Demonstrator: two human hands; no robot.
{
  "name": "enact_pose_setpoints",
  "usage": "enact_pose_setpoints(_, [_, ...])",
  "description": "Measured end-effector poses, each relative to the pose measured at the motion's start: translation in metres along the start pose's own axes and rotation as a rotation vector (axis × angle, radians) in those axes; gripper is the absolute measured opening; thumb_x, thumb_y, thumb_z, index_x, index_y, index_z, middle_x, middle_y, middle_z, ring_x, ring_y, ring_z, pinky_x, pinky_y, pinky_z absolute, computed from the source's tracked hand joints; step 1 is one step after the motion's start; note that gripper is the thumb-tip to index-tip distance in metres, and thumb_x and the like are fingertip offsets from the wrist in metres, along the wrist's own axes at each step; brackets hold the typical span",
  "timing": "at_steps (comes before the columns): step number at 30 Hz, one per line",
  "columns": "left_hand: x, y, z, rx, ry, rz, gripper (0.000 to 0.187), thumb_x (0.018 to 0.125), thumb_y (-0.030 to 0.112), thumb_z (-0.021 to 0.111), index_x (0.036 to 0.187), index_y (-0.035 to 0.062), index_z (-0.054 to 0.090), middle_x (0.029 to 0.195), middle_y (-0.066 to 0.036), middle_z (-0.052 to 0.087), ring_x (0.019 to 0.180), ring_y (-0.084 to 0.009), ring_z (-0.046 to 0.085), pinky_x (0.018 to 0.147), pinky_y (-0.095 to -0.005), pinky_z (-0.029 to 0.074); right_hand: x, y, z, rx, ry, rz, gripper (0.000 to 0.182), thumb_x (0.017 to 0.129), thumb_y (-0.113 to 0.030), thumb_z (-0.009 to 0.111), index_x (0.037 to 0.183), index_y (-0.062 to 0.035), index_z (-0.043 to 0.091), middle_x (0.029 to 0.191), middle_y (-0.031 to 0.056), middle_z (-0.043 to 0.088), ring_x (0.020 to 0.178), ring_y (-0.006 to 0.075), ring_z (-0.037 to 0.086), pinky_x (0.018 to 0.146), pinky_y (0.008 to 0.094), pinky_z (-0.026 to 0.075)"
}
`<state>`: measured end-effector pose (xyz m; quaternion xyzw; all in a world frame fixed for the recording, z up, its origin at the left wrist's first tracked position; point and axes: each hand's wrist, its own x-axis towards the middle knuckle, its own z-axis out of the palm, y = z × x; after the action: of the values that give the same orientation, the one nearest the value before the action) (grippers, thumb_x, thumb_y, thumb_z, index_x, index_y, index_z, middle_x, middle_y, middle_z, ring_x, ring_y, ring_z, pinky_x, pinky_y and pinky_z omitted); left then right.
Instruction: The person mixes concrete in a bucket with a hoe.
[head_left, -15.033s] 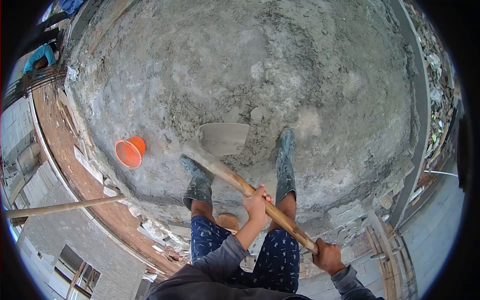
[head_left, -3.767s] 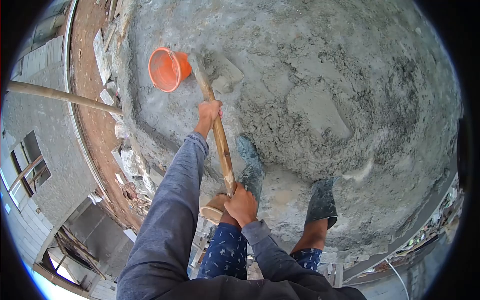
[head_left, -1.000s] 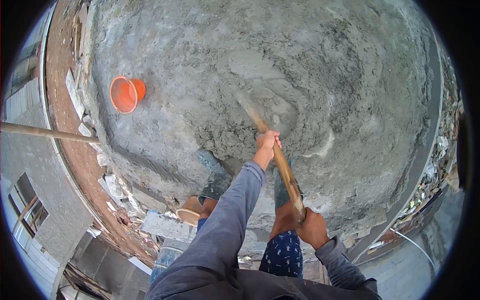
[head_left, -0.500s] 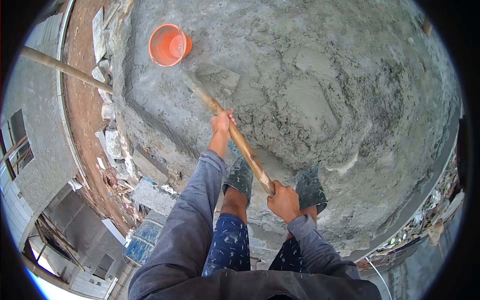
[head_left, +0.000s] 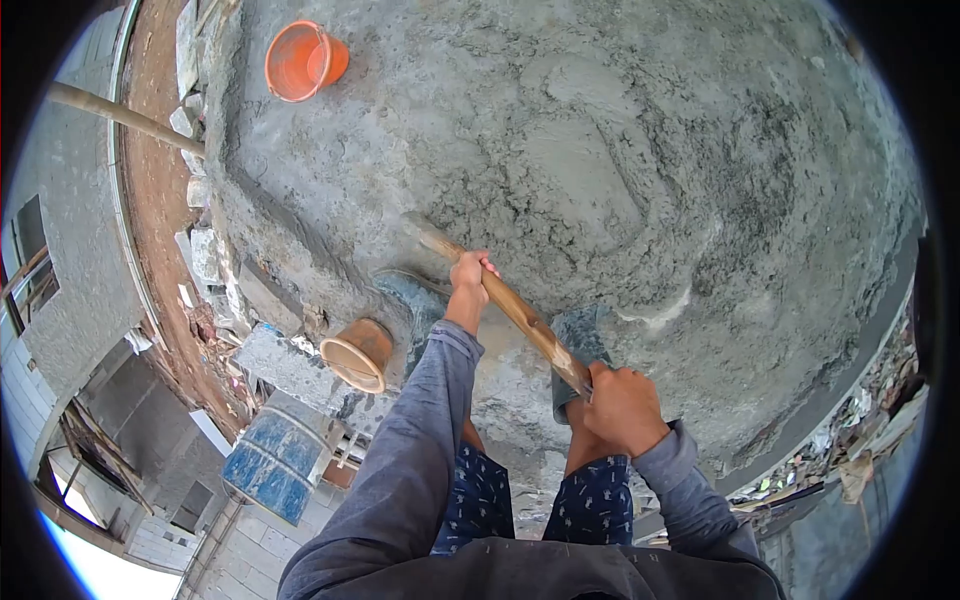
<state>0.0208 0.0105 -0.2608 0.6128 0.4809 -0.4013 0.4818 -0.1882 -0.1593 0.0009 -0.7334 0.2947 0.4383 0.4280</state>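
Both of my hands are closed round a long wooden handle [head_left: 521, 312] that slants across the front of my body. My left hand [head_left: 469, 277] grips it near the far, mortar-smeared end, and my right hand [head_left: 624, 408] holds the near end. Beyond the left hand the tool's head is hard to make out; a thin curved edge shows beside my left boot [head_left: 412, 296]. My right boot [head_left: 582, 345] stands beneath the handle. Wet grey mortar [head_left: 580, 170] lies heaped and ridged ahead of me.
An orange bucket [head_left: 307, 62] stands on the slab at the upper left. A tan bucket [head_left: 358, 356] is left of my legs, near a blue drum [head_left: 272, 462]. Broken blocks [head_left: 205, 256] line the slab's left edge; a pole [head_left: 130, 119] juts in there. Rubble lies at lower right.
Both hands have moved right and slightly down with the handle. The blade is no longer plainly visible near the orange bucket. The view has shifted, and the tan bucket now shows.
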Motion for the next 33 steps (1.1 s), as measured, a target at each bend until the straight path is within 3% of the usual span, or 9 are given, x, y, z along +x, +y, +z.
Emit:
enact_pose_setpoints(3, [-0.027, -0.060, 0.050, -0.015, -0.040, -0.057, 0.014, 0.088, 0.006, 0.062, 0.077, 0.0081, 0.053, 0.062, -0.004, 0.050, 0.051, -0.0181, 0.051, 0.048, -0.0369, 0.048, -0.041, 0.053, -0.009, -0.034, 0.055, 0.067, 0.031, 0.078, -0.015, 0.072, 0.106, -0.0028, 0.065, 0.085, 0.0247, 0.073, 0.082, 0.0462, 0.072, 0.077, 0.0537, 0.057])
enact_pose_setpoints(9, [-0.110, -0.176, 0.112, -0.095, -0.106, -0.025, 0.015, 0.091, 0.009, 0.070, 0.084, 0.0086, 0.057, 0.070, -0.004, 0.055, 0.059, -0.0183, 0.055, 0.057, -0.0364, 0.051, -0.109, 0.230, 0.021, 0.032, 0.160, 0.073, 0.028, 0.076, -0.016, 0.075, 0.100, -0.0090, 0.063, 0.082, 0.0172, 0.072, 0.081, 0.0414, 0.071, 0.073, 0.0526, 0.055])
enact_pose_setpoints(13, [-0.180, -0.217, 0.111, -0.161, -0.130, -0.117, 0.015, 0.090, 0.007, 0.073, 0.087, 0.0082, 0.059, 0.072, -0.003, 0.057, 0.064, -0.0192, 0.058, 0.064, -0.0367, 0.052, -0.141, 0.306, 0.079, 0.043, 0.325, 0.100, 0.024, 0.075, -0.010, 0.073, 0.097, -0.0111, 0.063, 0.081, 0.0143, 0.069, 0.085, 0.0390, 0.068, 0.075, 0.0501, 0.053])
enact_pose_setpoints(18, [-0.277, -0.232, 0.059, -0.215, -0.123, -0.097, 0.015, 0.089, 0.003, 0.070, 0.086, 0.0095, 0.057, 0.072, -0.003, 0.057, 0.065, -0.0202, 0.058, 0.071, -0.0386, 0.053, -0.186, 0.326, 0.148, 0.114, 0.457, 0.079, 0.019, 0.075, -0.008, 0.070, 0.091, -0.0112, 0.061, 0.078, 0.0125, 0.064, 0.083, 0.0367, 0.062, 0.076, 0.0479, 0.048])
enact_pose_setpoints(22, [-0.360, -0.219, 0.031, -0.165, -0.218, -0.036, 0.019, 0.088, 0.002, 0.069, 0.085, 0.0111, 0.052, 0.072, -0.003, 0.055, 0.065, -0.0203, 0.057, 0.072, -0.0388, 0.052, -0.240, 0.294, 0.184, 0.171, 0.572, 0.095, 0.014, 0.076, -0.007, 0.068, 0.086, -0.0095, 0.058, 0.078, 0.0118, 0.064, 0.079, 0.0362, 0.060, 0.071, 0.0470, 0.042])
enact_pose_setpoints(26, [-0.346, -0.214, 0.022, -0.018, -0.342, -0.073, 0.021, 0.088, 0.004, 0.069, 0.086, 0.0114, 0.049, 0.071, -0.003, 0.053, 0.062, -0.0198, 0.055, 0.068, -0.0385, 0.051, -0.285, 0.221, 0.203, 0.188, 0.606, 0.267, 0.012, 0.076, -0.009, 0.069, 0.080, -0.0094, 0.058, 0.074, 0.0115, 0.062, 0.074, 0.0361, 0.060, 0.068, 0.0480, 0.044])
enact_pose_setpoints(29, [-0.260, -0.196, 0.062, 0.243, -0.379, -0.044, 0.018, 0.088, 0.008, 0.069, 0.085, 0.0095, 0.051, 0.069, -0.003, 0.052, 0.057, -0.0180, 0.053, 0.058, -0.0361, 0.049, -0.259, 0.152, 0.203, 0.309, 0.422, 0.329, 0.019, 0.077, -0.014, 0.073, 0.089, -0.0085, 0.059, 0.074, 0.0166, 0.066, 0.070, 0.0388, 0.067, 0.066, 0.0506, 0.052])
enact_pose_setpoints(31, [-0.156, -0.169, 0.114, 0.490, -0.398, -0.096, 0.022, 0.087, 0.010, 0.069, 0.073, 0.0095, 0.053, 0.064, -0.003, 0.052, 0.053, -0.0173, 0.054, 0.052, -0.0351, 0.048, -0.180, 0.097, 0.166, 0.479, 0.246, 0.298, 0.036, 0.078, -0.017, 0.075, 0.105, -0.0012, 0.059, 0.077, 0.0254, 0.069, 0.074, 0.0444, 0.070, 0.070, 0.0536, 0.056])
enact_pose_setpoints(33, [-0.082, -0.128, 0.163, 0.632, -0.380, -0.076, 0.018, 0.084, 0.009, 0.072, 0.074, 0.0079, 0.057, 0.063, -0.003, 0.054, 0.050, -0.0172, 0.053, 0.048, -0.0365, 0.047, -0.097, 0.046, 0.134, 0.570, 0.317, 0.300, 0.039, 0.080, -0.017, 0.072, 0.109, 0.0045, 0.059, 0.081, 0.0309, 0.069, 0.076, 0.0513, 0.068, 0.073, 0.0564, 0.056])
